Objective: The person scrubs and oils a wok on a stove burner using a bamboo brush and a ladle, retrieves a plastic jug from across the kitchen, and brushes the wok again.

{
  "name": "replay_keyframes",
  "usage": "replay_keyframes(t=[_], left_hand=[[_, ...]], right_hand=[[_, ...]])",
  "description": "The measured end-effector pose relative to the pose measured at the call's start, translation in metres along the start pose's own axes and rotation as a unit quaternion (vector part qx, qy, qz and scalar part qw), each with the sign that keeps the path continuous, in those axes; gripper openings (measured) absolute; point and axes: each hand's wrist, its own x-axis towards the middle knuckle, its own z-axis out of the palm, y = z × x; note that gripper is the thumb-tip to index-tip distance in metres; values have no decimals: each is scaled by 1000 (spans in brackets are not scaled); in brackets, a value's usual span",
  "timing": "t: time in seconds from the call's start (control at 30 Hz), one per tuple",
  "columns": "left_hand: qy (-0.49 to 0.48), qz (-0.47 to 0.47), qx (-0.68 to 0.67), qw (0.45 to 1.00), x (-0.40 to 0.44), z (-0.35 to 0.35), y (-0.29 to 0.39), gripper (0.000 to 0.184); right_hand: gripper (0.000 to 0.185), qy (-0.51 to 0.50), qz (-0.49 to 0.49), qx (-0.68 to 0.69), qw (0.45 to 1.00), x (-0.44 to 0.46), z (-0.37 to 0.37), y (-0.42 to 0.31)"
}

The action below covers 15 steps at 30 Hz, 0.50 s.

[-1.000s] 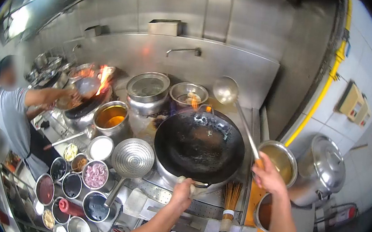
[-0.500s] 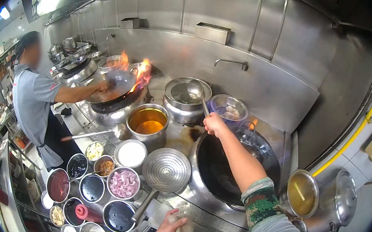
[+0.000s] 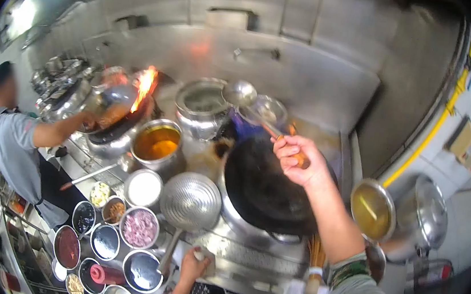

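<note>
My right hand is closed around the wooden handle of a metal ladle. The ladle's bowl hangs between the pot of clear liquid and a metal bowl with pale food in it. Below my right forearm sits a large dark wok on its burner. My left hand is at the counter's front edge, its fingers around a folded beige cloth. Close to it lies the handle of a round perforated strainer.
At left, a co-worker holds a wok beside tall flames. A pot of orange oil and several ingredient containers, including sliced onions, stand left of the strainer. A bamboo brush stands near my right arm.
My right hand has drawn the ladle up and right, away from over the pot of clear liquid. The view has shifted, and the bamboo brush now shows. My left hand still holds the cloth.
</note>
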Motion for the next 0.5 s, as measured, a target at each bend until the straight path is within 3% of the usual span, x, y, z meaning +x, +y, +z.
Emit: replay_keyframes(t=[0.23, 0.33, 0.5], left_hand=[[-19, 35, 55, 998, -11, -15, 31, 82], [5, 44, 35, 998, -20, -14, 47, 91], [49, 48, 64, 996, -35, -15, 65, 93]], right_hand=[[13, 158, -96, -266, 946, -156, -43, -36], [66, 274, -106, -389, 873, -217, -51, -44], [68, 374, -75, -538, 752, -326, -55, -40]])
